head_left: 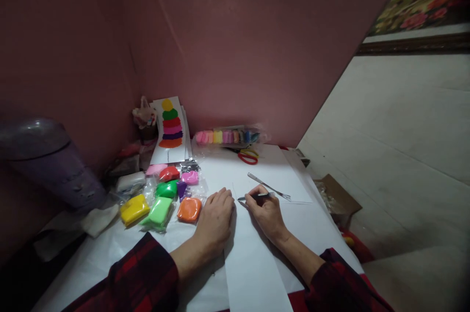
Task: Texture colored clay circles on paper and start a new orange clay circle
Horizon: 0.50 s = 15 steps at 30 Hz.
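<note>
My right hand (267, 213) is closed round a dark pen (261, 196), whose tip is at the white sheet of paper (253, 273). My left hand (216, 216) lies palm down with its fingers stretched out, along the left side of that sheet. Just left of it is an orange clay packet (189, 209). Beyond my right hand a metal fork (270, 186) lies at a slant on white paper. Thin lines show on the paper near both hands. The pen tip's exact contact with the sheet is too small to make out.
Bagged clay in yellow (134, 209), light green (159, 212) and other colours lies at left. A card with a coloured stack picture (172, 128) leans at the back. Red-handled scissors (248, 156) lie before a pack of coloured clay (227, 136). A purple bottle (55, 170) stands far left.
</note>
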### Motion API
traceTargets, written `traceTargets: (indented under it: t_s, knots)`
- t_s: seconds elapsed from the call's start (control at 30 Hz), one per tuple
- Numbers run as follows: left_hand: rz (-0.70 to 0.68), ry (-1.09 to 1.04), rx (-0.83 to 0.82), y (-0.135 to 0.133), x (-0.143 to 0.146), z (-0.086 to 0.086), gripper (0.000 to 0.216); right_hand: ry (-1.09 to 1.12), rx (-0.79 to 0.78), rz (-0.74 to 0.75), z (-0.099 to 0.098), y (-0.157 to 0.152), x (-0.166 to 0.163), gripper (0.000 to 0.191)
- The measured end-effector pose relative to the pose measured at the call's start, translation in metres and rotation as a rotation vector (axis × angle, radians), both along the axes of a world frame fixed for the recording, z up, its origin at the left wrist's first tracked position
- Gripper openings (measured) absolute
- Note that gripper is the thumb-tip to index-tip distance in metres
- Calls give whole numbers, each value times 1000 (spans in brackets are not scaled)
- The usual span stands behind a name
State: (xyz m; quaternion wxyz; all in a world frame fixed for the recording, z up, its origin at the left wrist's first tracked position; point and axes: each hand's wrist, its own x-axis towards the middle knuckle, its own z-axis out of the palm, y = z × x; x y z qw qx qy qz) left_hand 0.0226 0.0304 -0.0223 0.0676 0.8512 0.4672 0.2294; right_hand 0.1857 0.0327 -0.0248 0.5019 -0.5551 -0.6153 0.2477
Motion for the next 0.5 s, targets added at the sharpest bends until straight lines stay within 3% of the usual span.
traceTargets:
  t_s: [0.5]
  knots:
    - [1, -8, 71, 4, -1, -9, 22, -72, -23, 19, 10, -38, 3, 20]
